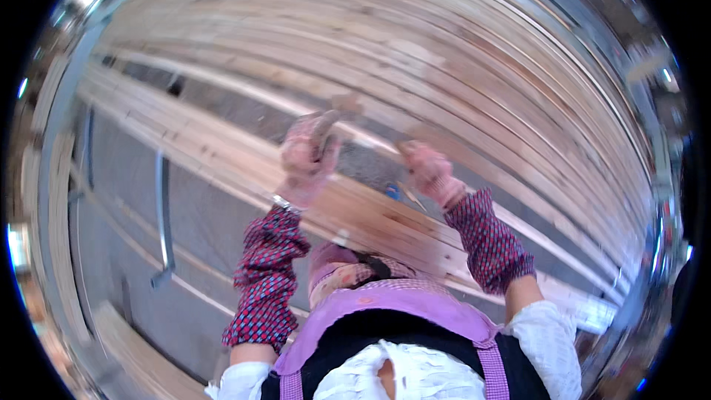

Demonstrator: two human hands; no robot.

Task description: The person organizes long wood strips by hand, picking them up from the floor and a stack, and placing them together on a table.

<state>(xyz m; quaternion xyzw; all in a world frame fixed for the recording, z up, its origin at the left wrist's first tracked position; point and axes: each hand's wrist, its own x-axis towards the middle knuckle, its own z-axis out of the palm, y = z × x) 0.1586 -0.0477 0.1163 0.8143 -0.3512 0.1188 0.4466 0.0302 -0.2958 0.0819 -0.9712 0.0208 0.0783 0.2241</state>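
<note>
Pink work gloves cover both hands, and motion blurs them. My left hand (305, 154) is over a long, narrow wooden strip (244, 92), left of centre. Its fingers are smeared, with a dark gap beside the thumb, so I cannot make out whether it grips the strip. My right hand (431, 172) is farther right along the same strip, its fingers curled at the wood's edge. The strip runs slantwise from upper left to lower right. Nearer to me lies a wide band of pale boards (222, 159), passing below both hands.
Many long planks (474, 52) lie side by side beyond the hands. A grey gap holds a small blue object (392, 191). A metal bar (163, 215) stands out at left, near more boards (141, 352). Metal framing (67, 96) edges the left side.
</note>
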